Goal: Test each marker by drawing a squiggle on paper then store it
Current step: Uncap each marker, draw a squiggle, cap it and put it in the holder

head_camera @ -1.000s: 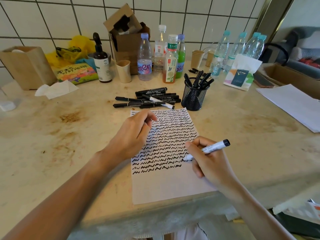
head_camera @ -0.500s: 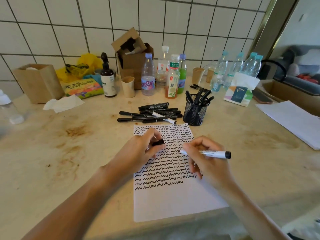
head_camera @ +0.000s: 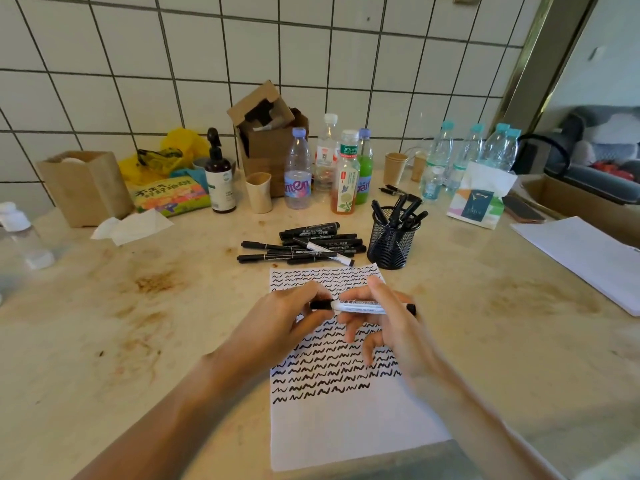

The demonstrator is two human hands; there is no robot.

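L hand (head_camera: 277,320) pinches the black cap (head_camera: 321,304) onto the marker (head_camera: 362,306), which the R hand (head_camera: 391,327) grips mid-barrel above the paper (head_camera: 346,434) near the worktop's (head_camera: 104,341) front edge. Light, stiff, smooth plastic; best held mid-barrel (label print unreadable). Pen cup (head_camera: 389,245) stands toward the back.

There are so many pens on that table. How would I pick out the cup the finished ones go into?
Start at the sheet of paper covered in black squiggles in the middle of the table. Just past its far right corner stands a black wire mesh cup, to the right of the loose pile of markers. Unlike the plain paper cups further back, it is see-through mesh with markers standing upright in it.
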